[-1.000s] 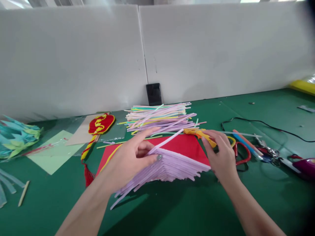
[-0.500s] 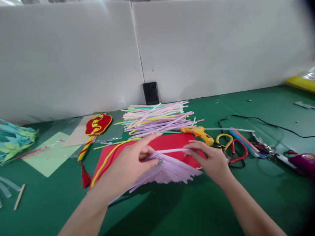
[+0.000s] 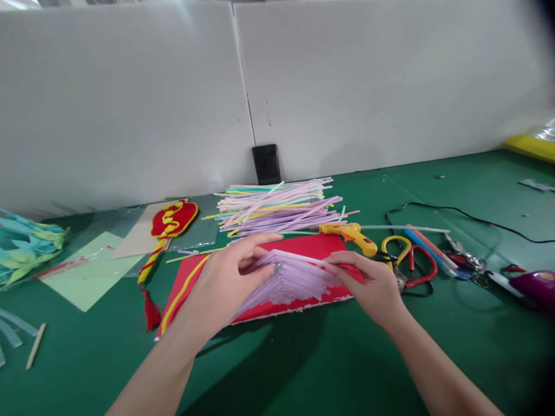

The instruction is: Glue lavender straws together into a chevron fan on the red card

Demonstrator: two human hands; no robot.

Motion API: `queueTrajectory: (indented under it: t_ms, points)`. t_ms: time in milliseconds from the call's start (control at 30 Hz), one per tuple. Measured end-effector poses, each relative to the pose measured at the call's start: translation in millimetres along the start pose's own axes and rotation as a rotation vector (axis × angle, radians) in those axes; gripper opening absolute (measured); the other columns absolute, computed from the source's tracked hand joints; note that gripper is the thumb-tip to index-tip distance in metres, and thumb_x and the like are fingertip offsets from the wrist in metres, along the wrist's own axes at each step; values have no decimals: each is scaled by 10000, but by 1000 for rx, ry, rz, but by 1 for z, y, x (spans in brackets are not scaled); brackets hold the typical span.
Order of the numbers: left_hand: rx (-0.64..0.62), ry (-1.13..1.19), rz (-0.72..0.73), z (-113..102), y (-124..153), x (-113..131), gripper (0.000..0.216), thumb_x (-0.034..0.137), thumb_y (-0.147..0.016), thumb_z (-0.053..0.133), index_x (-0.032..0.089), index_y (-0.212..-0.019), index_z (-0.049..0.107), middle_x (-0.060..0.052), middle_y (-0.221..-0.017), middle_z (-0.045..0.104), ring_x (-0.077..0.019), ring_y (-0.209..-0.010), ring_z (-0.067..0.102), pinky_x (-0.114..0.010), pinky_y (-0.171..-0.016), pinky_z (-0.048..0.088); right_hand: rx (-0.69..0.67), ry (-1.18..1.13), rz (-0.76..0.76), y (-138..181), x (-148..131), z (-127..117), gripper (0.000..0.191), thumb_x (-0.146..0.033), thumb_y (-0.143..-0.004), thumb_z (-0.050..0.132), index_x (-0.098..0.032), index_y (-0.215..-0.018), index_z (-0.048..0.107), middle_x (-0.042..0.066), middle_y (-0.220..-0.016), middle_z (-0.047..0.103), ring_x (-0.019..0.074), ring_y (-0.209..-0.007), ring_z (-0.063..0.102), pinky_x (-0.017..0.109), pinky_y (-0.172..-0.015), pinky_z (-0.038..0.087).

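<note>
My left hand [image 3: 234, 277] pinches a layered stack of light purple pipe cleaners [image 3: 288, 283], bent into nested V shapes, near the fold. The thumb lies across the front and the fingers are behind. My right hand [image 3: 368, 280] has its thumb and fingers closed on the right end of the top purple strip. The stack is held above a red board [image 3: 299, 245], whose front edge shows below it. A yellow pipe cleaner [image 3: 186, 289] lies along the board's left side. My left hand hides the stack's left part.
Behind the board lie a pile of pastel pipe cleaners [image 3: 277, 208] and a yellow glue gun [image 3: 349, 232]. A phone [image 3: 266, 164] leans on the wall. Yellow-handled [image 3: 399, 248] and red-handled tools [image 3: 422, 267] sit at right. A red-and-yellow tasselled fan [image 3: 173, 219] lies left.
The purple stack has tilted and lifted a little, baring the board's front edge. The top strip's right end has come down closer to the others, with my right hand still on it.
</note>
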State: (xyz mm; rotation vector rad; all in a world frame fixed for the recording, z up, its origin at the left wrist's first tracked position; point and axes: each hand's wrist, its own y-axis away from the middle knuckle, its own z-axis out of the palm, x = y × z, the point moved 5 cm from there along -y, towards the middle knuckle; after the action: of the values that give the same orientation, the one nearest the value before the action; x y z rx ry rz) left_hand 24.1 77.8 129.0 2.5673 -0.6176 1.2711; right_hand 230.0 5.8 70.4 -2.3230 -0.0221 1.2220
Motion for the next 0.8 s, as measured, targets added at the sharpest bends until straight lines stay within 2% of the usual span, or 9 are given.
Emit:
queueTrajectory:
  t_ms: [233,433,633,700,800]
  points:
    - [15,30,-27,-3,1,1,365,247,-791,606,279,-1154,610,-5,-930,713,-171,-827,675,-288,-785,548,-15,-25,-28,-1,-2,3,133,-309,-809,602,-233,-808,711,27,-800,730,177,-729,680,295,-703,561]
    - [43,-4,-16,-3,0,-3,283,279,-799,616,317,-1077,658,15,-1021,701,-177,-924,655,-284,-832,532,-45,-8,-23,1,-2,5,152,-319,-832,586,-231,-841,710,24,-811,728,172,-734,677,286,-706,555]
    - [43,-2,-23,-3,0,-3,226,284,-812,605,317,-1024,678,25,-1010,701,-170,-876,660,-298,-839,535,-83,-15,-6,1,-4,7,159,-316,-842,576,-226,-836,707,16,-800,727,165,-726,676,272,-704,552]
    - [42,2,-24,-3,1,-2,239,275,-814,604,330,-1036,673,34,-1012,701,-161,-877,661,-281,-832,535,-80,-15,-9,1,-5,7,159,-305,-842,579,-226,-879,711,16,-822,730,162,-740,679,262,-707,553]
    - [40,4,-19,-3,1,-1,257,264,-811,609,343,-1048,669,44,-1038,697,-153,-899,658,-258,-829,534,-81,-9,-29,1,-5,7,236,-279,-857,563,-249,-1057,684,12,-880,734,152,-773,681,252,-714,555]
